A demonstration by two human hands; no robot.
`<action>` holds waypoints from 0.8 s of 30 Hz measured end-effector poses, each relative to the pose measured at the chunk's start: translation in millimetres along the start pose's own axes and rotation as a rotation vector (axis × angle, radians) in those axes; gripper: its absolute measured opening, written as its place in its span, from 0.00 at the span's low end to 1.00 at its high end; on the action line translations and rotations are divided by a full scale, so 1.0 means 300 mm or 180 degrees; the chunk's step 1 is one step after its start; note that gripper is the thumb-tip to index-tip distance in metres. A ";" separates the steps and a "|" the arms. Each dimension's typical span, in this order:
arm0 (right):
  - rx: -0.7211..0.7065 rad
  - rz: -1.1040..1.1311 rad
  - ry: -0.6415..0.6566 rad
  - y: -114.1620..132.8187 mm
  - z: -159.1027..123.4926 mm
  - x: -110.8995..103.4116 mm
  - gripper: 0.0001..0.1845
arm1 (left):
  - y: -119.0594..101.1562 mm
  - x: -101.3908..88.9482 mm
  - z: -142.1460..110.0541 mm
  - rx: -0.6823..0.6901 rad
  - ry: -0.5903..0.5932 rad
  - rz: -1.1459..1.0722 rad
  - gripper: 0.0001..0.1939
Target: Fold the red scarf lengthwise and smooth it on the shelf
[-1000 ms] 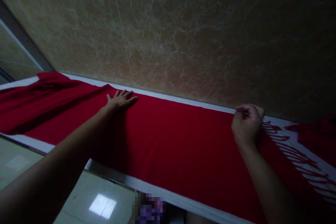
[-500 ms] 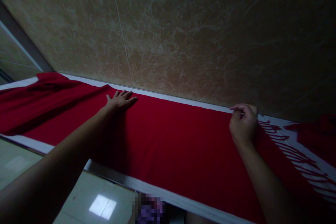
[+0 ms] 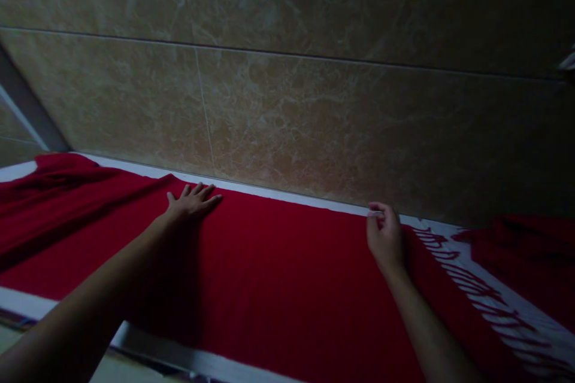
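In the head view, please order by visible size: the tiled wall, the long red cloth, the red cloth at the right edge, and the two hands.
Tiled wall
Long red cloth
Right-edge red cloth
Left hand and right hand: look alike, not ranked

Red cloth (image 3: 278, 275): no legible text, label or brand across its spread from the tabletop's left end toward the right.
Other cloth (image 3: 530, 257): no readable tag; dim, at the tabletop's right end.
Tabletop (image 3: 27, 302): no readable number or sign along the bare near and far edges.
Wall (image 3: 287, 119): no lettering legible on the tiles behind the tabletop's far edge; the right side is too dark to tell.
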State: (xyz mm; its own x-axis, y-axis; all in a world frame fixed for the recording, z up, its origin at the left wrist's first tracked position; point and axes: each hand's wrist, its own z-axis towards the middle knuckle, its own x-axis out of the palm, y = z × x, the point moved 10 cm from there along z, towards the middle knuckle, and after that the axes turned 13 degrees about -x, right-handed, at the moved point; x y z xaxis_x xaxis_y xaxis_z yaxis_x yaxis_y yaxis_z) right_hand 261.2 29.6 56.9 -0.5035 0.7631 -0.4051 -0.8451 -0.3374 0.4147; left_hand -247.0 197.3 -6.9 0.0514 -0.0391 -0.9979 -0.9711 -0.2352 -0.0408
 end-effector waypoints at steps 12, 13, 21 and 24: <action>0.0766 -0.1086 0.2499 -0.131 -0.167 0.196 0.35 | 0.000 0.009 -0.005 -0.0077 0.0086 -0.0192 0.46; 0.0799 -0.1160 0.2593 -0.134 -0.169 0.194 0.36 | 0.001 0.011 -0.003 -0.0064 0.0068 -0.0185 0.46; 0.0815 -0.1442 0.2842 -0.131 -0.164 0.181 0.37 | -0.003 0.008 0.003 0.0015 -0.0076 -0.0282 0.44; 0.0748 -0.1472 0.2793 -0.138 -0.164 0.183 0.37 | 0.001 0.010 0.007 -0.0001 -0.0082 -0.0279 0.44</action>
State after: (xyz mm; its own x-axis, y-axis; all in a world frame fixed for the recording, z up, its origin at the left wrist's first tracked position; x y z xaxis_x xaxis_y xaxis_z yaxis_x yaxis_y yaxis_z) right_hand 259.7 58.2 -22.6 -0.1708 0.0861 -0.9815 -0.9811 0.0770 0.1775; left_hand -247.7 199.2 -10.0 0.1302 0.0064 -0.9915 -0.9631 -0.2368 -0.1280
